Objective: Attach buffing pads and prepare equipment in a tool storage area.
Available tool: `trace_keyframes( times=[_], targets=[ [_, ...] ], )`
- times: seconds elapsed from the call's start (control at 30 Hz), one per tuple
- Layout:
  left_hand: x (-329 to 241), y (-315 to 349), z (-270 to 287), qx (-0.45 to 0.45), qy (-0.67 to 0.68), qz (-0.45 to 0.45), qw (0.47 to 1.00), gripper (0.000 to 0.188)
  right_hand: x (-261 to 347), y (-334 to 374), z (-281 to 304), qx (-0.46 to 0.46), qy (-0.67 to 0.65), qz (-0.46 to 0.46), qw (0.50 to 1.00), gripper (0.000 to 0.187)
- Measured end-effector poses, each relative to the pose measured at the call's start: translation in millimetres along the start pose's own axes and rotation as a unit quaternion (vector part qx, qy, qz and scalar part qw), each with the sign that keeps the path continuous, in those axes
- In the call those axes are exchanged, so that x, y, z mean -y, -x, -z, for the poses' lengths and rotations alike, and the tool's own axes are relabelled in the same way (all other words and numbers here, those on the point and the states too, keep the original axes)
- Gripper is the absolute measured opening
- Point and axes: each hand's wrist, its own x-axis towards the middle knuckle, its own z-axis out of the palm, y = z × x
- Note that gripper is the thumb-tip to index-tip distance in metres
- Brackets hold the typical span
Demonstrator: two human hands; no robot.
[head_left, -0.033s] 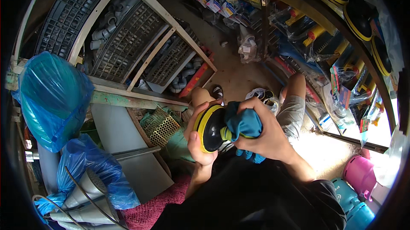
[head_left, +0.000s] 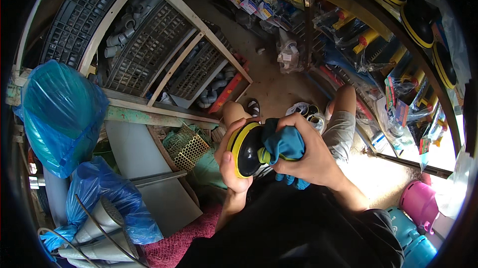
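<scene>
My left hand grips the rim of a round black domed disc with a yellow edge, its thumb on the near side. Pressed to the disc's right side is a bunched teal cloth, which my right hand is closed around. A yellow-green piece shows between disc and cloth; whether it belongs to the disc cannot be told. Below my right hand hang blue finger-like ends. Both hands are in front of my torso, above my knees.
Crates of grey pipe fittings fill the wooden rack at left. Packaged goods and similar yellow-edged black discs line the right shelf. Blue plastic bags and grey cones stand lower left; pink and teal cylinders lower right.
</scene>
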Motion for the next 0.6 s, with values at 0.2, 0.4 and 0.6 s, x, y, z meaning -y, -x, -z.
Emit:
trace_keyframes(
  times=[0.2, 0.4, 0.6],
  targets=[
    [-6.9, -4.6, 2.6, 0.068, -0.046, -0.044, 0.996, 0.081, -0.4, -5.3, 6.0, 0.015, 0.038, 0.0, 0.999, 0.059],
    [-1.0, -4.5, -1.6, 0.044, -0.092, -0.031, 0.994, 0.078, 2.4, -9.2, 7.3, 0.022, 0.071, 0.008, 0.997, 0.057],
    [-0.1, -6.3, -7.0, 0.027, 0.006, 0.022, 0.999, 0.074, -1.8, -11.4, 2.3, 0.014, 0.083, 0.044, 0.995, 0.057]
  ],
)
